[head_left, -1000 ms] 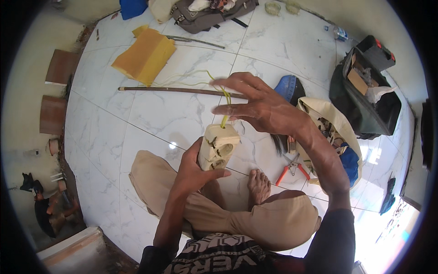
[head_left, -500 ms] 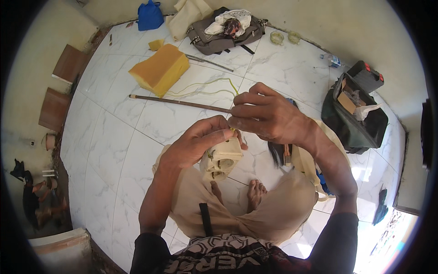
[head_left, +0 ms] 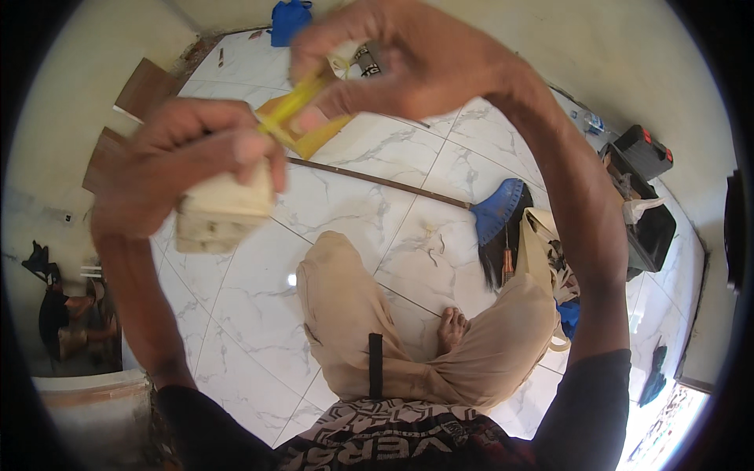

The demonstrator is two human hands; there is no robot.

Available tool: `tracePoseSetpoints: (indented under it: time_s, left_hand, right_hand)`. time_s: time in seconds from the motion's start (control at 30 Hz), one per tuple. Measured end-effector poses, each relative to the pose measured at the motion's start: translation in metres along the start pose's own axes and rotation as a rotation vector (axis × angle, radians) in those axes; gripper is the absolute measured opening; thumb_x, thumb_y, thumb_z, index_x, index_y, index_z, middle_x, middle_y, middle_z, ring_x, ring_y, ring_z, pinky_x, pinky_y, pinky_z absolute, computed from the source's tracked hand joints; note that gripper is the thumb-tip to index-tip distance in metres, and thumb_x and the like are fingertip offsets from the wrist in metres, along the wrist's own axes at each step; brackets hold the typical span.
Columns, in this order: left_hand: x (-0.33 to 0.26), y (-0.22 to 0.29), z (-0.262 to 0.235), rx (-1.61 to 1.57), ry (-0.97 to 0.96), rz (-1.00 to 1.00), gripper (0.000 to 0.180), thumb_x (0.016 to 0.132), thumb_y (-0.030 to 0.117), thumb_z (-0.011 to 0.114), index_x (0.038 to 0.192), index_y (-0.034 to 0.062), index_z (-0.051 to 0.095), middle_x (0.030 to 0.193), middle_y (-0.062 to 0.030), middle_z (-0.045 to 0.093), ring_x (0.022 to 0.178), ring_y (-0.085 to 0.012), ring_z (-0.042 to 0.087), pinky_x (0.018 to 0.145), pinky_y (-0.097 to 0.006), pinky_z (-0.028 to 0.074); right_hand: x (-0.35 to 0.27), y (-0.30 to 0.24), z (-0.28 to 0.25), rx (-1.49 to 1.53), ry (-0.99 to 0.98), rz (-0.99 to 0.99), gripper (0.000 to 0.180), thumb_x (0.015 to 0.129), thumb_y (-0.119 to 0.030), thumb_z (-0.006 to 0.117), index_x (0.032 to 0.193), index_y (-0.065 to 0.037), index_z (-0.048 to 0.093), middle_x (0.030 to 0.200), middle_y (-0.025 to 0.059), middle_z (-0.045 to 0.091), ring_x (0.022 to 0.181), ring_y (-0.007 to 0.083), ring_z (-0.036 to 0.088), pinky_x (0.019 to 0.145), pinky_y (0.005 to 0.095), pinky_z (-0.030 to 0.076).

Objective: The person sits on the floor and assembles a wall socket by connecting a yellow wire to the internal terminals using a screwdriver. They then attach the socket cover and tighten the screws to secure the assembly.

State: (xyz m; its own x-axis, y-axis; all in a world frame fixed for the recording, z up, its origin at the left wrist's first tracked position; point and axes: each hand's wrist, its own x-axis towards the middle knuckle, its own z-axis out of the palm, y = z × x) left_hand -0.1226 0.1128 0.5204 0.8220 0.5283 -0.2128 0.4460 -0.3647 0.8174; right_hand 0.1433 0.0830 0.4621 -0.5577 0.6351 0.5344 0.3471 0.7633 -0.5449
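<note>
My left hand (head_left: 184,165), at the left, is closed around a cream-coloured plastic box (head_left: 221,216) with its fingers over the top. Motion blurs the box, so the fittings inside it cannot be made out. A yellow-green wire (head_left: 287,107) runs from the box up to my right hand (head_left: 408,67). That hand is raised at the top, its thumb and fingers pinching the wire. Both hands are lifted over the floor, a short stretch of wire between them.
Beyond my legs lies a broom (head_left: 496,208) with a blue head and long handle. Partly behind my right hand is a yellow foam block (head_left: 326,135). At right stand an open tool bag (head_left: 656,235), a black case (head_left: 644,147) and a plastic bottle (head_left: 593,122). A blue bag (head_left: 288,20) lies far off.
Both hands have moved up and to the left, carrying the box and wire away from above my lap. They are now further apart, and the broom's head has come into sight.
</note>
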Motion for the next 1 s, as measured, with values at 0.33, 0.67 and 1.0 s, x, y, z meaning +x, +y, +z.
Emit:
tracePoseSetpoints:
  time_s: [0.33, 0.67, 1.0]
  left_hand:
    - [-0.082, 0.036, -0.078, 0.193, 0.365, 0.136, 0.033, 0.104, 0.034, 0.053, 0.087, 0.0063, 0.058, 0.078, -0.0109, 0.064, 0.068, -0.0155, 0.062, 0.063, -0.027, 0.051]
    - [-0.038, -0.019, -0.083, -0.246, 0.145, 0.164, 0.031, 0.104, 0.029, 0.057, 0.109, -0.0012, 0.061, 0.088, -0.016, 0.07, 0.081, -0.0269, 0.071, 0.07, -0.038, 0.058]
    - [0.032, -0.069, -0.023, -0.625, -0.125, 0.194, 0.032, 0.108, 0.027, 0.054, 0.091, 0.0026, 0.067, 0.086, -0.0121, 0.071, 0.079, -0.022, 0.069, 0.071, -0.032, 0.055]
  right_hand:
    - [0.085, -0.015, -0.01, 0.223, 0.116, -0.331, 0.007, 0.096, -0.006, 0.068, 0.098, 0.001, 0.07, 0.072, 0.0, 0.059, 0.069, 0.0072, 0.05, 0.063, 0.0277, 0.041]
    - [0.051, -0.013, -0.006, -0.884, 0.422, -0.336, 0.042, 0.088, -0.013, 0.075, 0.13, -0.015, 0.069, 0.098, 0.0061, 0.067, 0.077, 0.0203, 0.063, 0.064, 0.0316, 0.055]
    - [0.004, -0.031, 0.003, -1.276, 0.079, -0.281, 0.041, 0.085, -0.011, 0.065, 0.125, -0.003, 0.066, 0.098, 0.0078, 0.062, 0.086, 0.0219, 0.065, 0.065, 0.0357, 0.058]
